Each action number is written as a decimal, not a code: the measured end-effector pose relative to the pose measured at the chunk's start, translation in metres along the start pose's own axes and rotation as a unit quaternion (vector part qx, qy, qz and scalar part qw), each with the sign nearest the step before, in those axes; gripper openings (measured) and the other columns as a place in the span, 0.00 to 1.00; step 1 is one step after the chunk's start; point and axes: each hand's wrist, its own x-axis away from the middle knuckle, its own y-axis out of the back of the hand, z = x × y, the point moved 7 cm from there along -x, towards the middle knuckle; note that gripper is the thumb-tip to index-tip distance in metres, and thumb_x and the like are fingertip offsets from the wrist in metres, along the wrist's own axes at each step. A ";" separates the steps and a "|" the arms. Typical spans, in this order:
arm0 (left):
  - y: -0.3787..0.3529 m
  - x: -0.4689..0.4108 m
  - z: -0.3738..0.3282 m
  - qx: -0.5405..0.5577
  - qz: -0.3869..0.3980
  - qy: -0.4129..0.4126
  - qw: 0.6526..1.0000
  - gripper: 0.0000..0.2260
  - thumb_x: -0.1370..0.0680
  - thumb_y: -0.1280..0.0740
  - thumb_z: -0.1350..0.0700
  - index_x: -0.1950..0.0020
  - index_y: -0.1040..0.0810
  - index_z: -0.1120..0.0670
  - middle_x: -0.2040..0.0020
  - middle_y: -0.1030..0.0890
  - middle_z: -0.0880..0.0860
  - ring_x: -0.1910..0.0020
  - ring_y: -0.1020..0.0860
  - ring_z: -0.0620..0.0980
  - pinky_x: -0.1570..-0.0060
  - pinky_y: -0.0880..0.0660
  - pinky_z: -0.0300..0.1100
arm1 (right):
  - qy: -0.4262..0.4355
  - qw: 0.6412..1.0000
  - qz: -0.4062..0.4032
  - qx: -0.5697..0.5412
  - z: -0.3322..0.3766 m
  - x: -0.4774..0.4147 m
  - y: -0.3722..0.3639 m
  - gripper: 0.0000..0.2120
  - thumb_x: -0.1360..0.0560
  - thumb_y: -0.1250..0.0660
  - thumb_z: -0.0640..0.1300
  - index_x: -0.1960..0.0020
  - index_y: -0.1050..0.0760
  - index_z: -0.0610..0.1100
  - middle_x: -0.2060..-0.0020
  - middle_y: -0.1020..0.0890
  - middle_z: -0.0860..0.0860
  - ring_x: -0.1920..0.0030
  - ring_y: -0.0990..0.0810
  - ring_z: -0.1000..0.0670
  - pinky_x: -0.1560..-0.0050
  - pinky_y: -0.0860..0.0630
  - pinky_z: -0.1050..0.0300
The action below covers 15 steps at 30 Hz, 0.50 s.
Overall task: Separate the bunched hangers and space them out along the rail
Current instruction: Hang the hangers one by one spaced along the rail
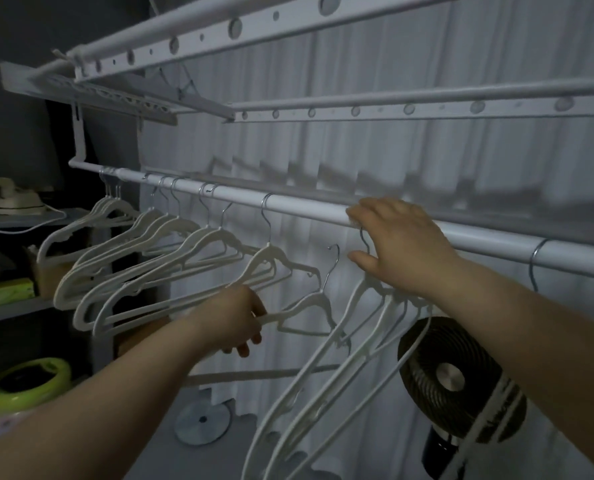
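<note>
Left hand (240, 320) grips one white hanger (302, 305) by its shoulder, hook clear below the rail (288, 206). My right hand (399, 244) lies over the rail above the bunched hangers (390, 301); whether it grips their hooks, I cannot tell.

white hangers (157, 230) bunched on rail (306, 206), 1 hanger (311, 304) unhooked

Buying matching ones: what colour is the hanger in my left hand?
White hanger, head view.

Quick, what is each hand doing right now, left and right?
Left hand: grips one white hanger, its hook off the rail.
Right hand: open, fingers resting on the rail.
</note>
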 end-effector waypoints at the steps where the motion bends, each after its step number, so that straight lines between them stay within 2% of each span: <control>1: 0.001 0.008 0.008 0.006 -0.002 0.005 1.000 0.10 0.22 0.41 0.62 0.43 0.24 0.57 0.65 0.21 0.45 0.75 0.24 0.39 0.74 0.28 0.31 | 0.018 0.999 -0.023 -0.020 0.007 0.001 0.003 0.27 0.25 0.38 0.51 0.30 0.37 0.42 0.30 0.35 0.45 0.29 0.38 0.44 0.30 0.46 0.51; 3: 0.008 0.028 0.023 0.008 -0.014 0.009 1.000 0.09 0.23 0.39 0.61 0.46 0.23 0.54 0.66 0.21 0.42 0.75 0.23 0.38 0.74 0.29 0.31 | 0.057 0.997 -0.043 -0.036 0.024 0.003 0.006 0.26 0.25 0.37 0.50 0.31 0.34 0.40 0.31 0.33 0.42 0.29 0.37 0.42 0.30 0.45 0.49; 6: 0.021 0.065 0.045 0.033 -0.041 0.000 0.999 0.06 0.23 0.38 0.60 0.51 0.24 0.50 0.67 0.20 0.41 0.77 0.23 0.35 0.73 0.29 0.29 | 0.078 0.996 0.041 -0.022 0.051 0.003 -0.004 0.27 0.23 0.42 0.52 0.27 0.44 0.45 0.26 0.42 0.48 0.27 0.45 0.47 0.29 0.49 0.54; 8: 0.032 0.093 0.062 0.052 -0.062 -0.004 0.997 0.07 0.23 0.37 0.60 0.55 0.25 0.47 0.71 0.19 0.41 0.76 0.23 0.35 0.73 0.29 0.28 | 0.068 0.991 0.106 -0.048 0.070 0.002 -0.010 0.28 0.22 0.43 0.53 0.26 0.49 0.48 0.26 0.43 0.49 0.28 0.42 0.47 0.30 0.43 0.54; 10: 0.042 0.122 0.078 0.036 -0.080 -0.013 0.996 0.07 0.24 0.35 0.60 0.54 0.23 0.48 0.72 0.20 0.38 0.74 0.22 0.36 0.69 0.27 0.28 | 0.064 0.981 0.157 -0.098 0.092 0.004 -0.010 0.29 0.22 0.43 0.52 0.25 0.51 0.49 0.27 0.41 0.49 0.29 0.37 0.46 0.34 0.37 0.54; 13: 0.053 0.163 0.102 0.010 -0.083 -0.019 0.996 0.11 0.24 0.35 0.60 0.58 0.23 0.42 0.73 0.21 0.33 0.73 0.23 0.36 0.68 0.27 0.28 | 0.070 0.964 0.192 -0.172 0.127 0.005 -0.002 0.28 0.23 0.40 0.50 0.26 0.46 0.48 0.30 0.34 0.48 0.33 0.31 0.48 0.40 0.35 0.61; 14: 0.056 0.177 0.111 0.012 -0.081 -0.017 0.996 0.13 0.24 0.36 0.60 0.61 0.25 0.41 0.73 0.21 0.32 0.73 0.23 0.37 0.67 0.27 0.28 | 0.066 0.956 0.194 -0.210 0.139 0.005 0.003 0.26 0.23 0.39 0.49 0.28 0.42 0.48 0.34 0.30 0.47 0.39 0.27 0.49 0.45 0.33 0.62; 15: 0.060 0.190 0.121 0.014 -0.080 -0.013 0.997 0.13 0.24 0.36 0.60 0.61 0.26 0.40 0.73 0.21 0.34 0.73 0.23 0.38 0.66 0.26 0.29 | 0.059 0.942 0.200 -0.263 0.151 0.005 0.009 0.21 0.23 0.39 0.48 0.32 0.36 0.47 0.41 0.25 0.46 0.49 0.22 0.51 0.54 0.29 0.61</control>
